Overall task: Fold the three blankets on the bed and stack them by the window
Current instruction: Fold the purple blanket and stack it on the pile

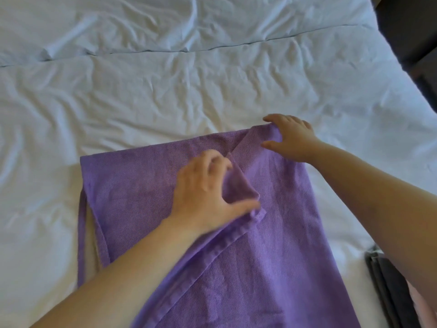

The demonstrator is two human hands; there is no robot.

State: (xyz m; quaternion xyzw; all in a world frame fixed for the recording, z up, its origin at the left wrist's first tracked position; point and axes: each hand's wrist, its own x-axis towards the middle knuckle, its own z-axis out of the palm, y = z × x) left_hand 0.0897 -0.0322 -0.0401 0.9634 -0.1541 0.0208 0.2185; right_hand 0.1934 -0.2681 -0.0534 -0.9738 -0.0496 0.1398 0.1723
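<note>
Blanket (272,233) hem in left hand (203,192), corner in right hand (290,138)

1. I saw two bare hands: the left hand (208,192) at centre frame, the right hand (292,138) up and right of it.
2. The left forearm (123,275), from the lower left corner, and the right forearm (378,209), from the right edge, were both unclothed.
3. Blur softened finer detail.

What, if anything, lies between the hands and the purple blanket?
Nothing visible does. The left hand pinches a fold in the middle of the blanket, and the right hand holds its far corner.
</note>
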